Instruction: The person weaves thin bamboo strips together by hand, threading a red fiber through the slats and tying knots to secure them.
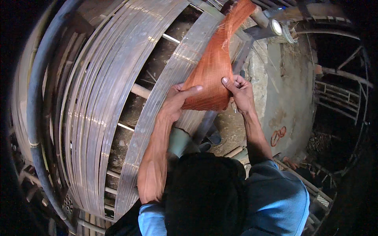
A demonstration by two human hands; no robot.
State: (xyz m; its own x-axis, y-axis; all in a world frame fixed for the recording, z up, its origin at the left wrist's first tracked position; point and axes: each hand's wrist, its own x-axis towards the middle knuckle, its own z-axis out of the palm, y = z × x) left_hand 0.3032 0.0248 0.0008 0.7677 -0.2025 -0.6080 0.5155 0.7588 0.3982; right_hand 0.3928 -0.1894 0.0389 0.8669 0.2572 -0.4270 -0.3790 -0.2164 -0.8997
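Observation:
A length of orange woven mesh sacking stretches between my two hands, its upper end twisted, with frayed threads. My left hand grips the lower left edge, the thumb lying on top of the weave and the other fingers hidden beneath. At the lower right edge, my right hand pinches the material between thumb and curled fingers. A small pale stick-like thing shows just under the right hand; whether it is held cannot be made out.
To the left spreads a slatted bamboo platform with gaps over dark ground. A thick bamboo pole curves along the far left. On the right, a grey concrete floor bears a reddish loop of cord. A cut bamboo tube lies at upper right.

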